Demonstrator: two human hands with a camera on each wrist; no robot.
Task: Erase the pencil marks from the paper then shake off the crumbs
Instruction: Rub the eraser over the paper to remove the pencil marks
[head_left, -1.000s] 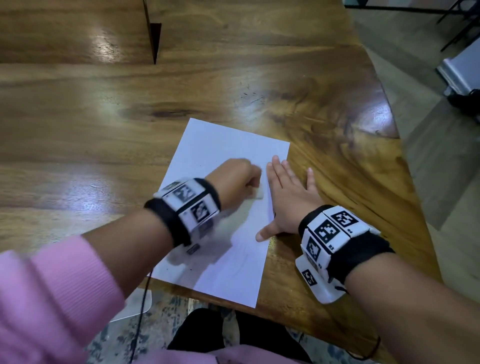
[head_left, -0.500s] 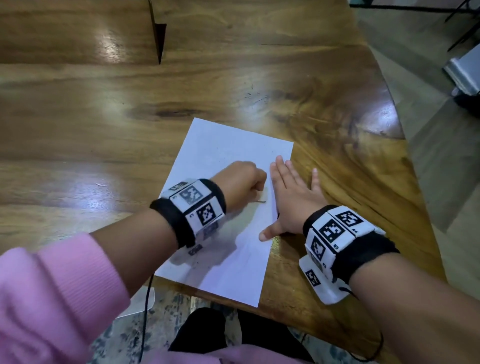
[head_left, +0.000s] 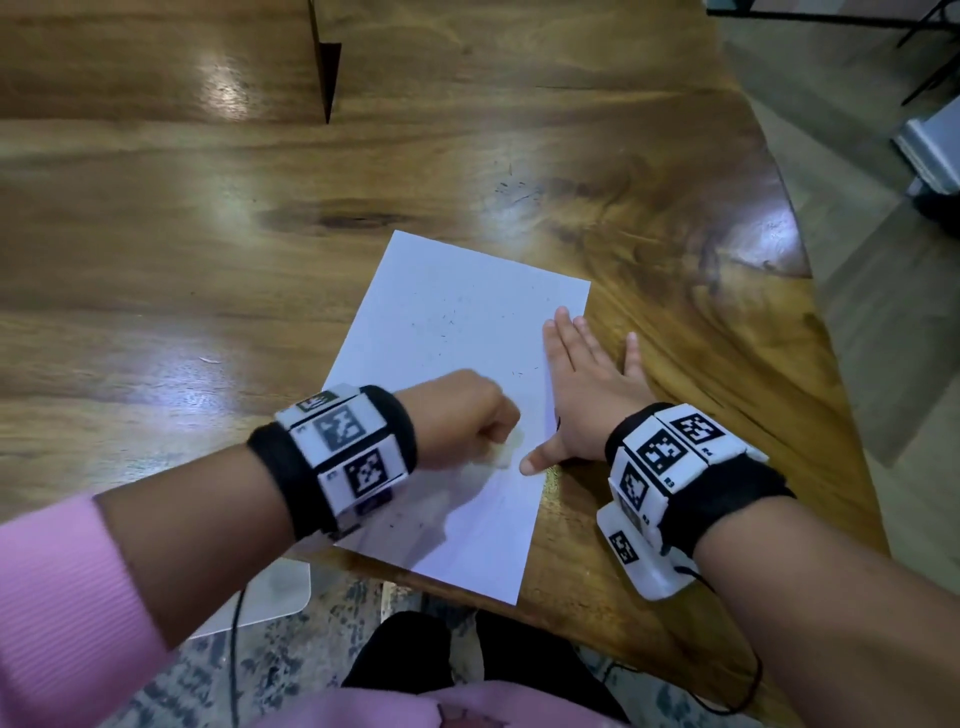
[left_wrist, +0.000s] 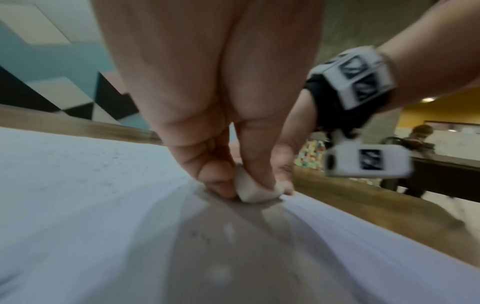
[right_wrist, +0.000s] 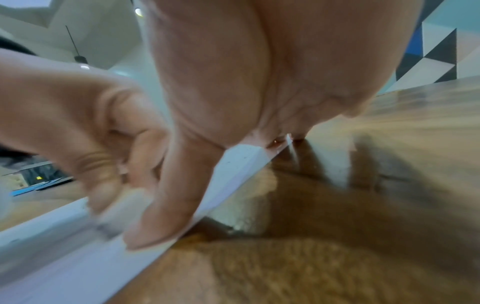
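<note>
Eraser at work near the sheet's right edge

Lower centre of the head view: the left hand (head_left: 460, 415), fingers (left_wrist: 217, 183) pinching a white eraser (left_wrist: 253, 192), rubs the paper (head_left: 441, 332), which overhangs the wooden surface (head_left: 208, 260) at bottom; the right hand (head_left: 584, 395), fingers spread flat, pins the edge. Should that hold slip, a hard stroke would likely crease or tear the sheet; dark crumbs (head_left: 452, 317) in mid-frame could smear
</note>
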